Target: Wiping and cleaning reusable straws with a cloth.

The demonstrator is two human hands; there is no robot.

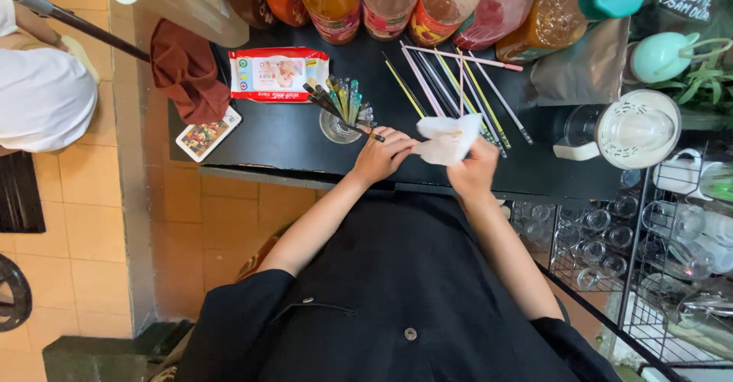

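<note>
Both forearms reach up from the bottom of the frame to the bench (290,141) edge at centre. The right hand (473,172) pinches a crumpled white wipe (449,137) just above it. The left hand (382,155), fingers curled, grips a thin dark stick (365,132) beside the glass of sticks (340,126).

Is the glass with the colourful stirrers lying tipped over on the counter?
No, the glass stands upright on the black counter beside the left hand, with the stirrers sticking out of its top.
</note>
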